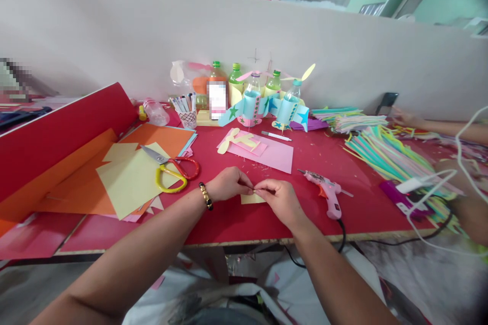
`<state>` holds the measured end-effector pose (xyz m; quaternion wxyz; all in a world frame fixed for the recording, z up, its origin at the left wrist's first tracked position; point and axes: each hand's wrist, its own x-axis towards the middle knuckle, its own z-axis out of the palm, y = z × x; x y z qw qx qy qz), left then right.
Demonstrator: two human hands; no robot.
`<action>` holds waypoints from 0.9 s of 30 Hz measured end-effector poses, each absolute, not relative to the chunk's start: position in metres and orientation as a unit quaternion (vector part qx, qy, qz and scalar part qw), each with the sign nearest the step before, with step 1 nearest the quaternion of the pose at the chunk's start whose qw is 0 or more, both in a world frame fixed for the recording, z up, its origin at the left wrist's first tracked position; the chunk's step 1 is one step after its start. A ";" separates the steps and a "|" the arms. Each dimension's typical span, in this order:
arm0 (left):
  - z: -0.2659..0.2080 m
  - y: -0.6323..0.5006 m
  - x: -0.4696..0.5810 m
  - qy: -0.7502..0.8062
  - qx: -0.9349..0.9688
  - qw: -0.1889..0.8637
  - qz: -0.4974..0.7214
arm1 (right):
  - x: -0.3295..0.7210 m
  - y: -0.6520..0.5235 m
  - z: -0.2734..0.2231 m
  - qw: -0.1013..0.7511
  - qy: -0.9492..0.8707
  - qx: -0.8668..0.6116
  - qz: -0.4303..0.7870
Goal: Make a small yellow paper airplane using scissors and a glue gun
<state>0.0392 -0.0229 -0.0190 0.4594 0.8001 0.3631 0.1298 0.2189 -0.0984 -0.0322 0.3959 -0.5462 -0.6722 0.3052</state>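
Observation:
My left hand point(232, 184), with a beaded bracelet point(206, 196) at the wrist, and my right hand point(281, 199) meet above the table's front edge. Both are closed in a pinch, fingertips almost touching, at the upper edge of a small pale yellow paper piece point(252, 199). The fingers partly hide this paper. To the right lies a pink hot glue gun point(324, 190), its nozzle pointing away to the left. Beyond my hands, yellow paper cutouts point(231, 141) rest on pink paper sheets point(280, 156). A white pen point(276, 136) lies just behind them.
Scissors point(171, 172) with red and yellow handles lie on yellow and orange sheets at left. Behind stand a pen cup point(187, 118), a phone point(218, 100) and decorated bottles point(251, 101). Colourful strips point(392, 150), a purple box point(400, 198), cables and another person's arm point(453, 129) are at right.

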 end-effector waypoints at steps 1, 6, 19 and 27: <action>-0.019 -0.023 0.039 0.360 0.802 0.459 0.128 | 0.219 -0.098 -0.033 0.396 -0.670 -0.548 0.306; -0.021 -0.022 0.040 0.369 0.801 0.454 0.131 | 0.219 -0.098 -0.033 0.399 -0.659 -0.553 0.319; -0.018 -0.025 0.041 0.376 0.810 0.433 0.120 | 0.220 -0.097 -0.033 0.401 -0.662 -0.542 0.328; -0.014 -0.026 0.041 0.385 0.776 0.484 0.125 | 0.218 -0.098 -0.032 0.400 -0.658 -0.538 0.342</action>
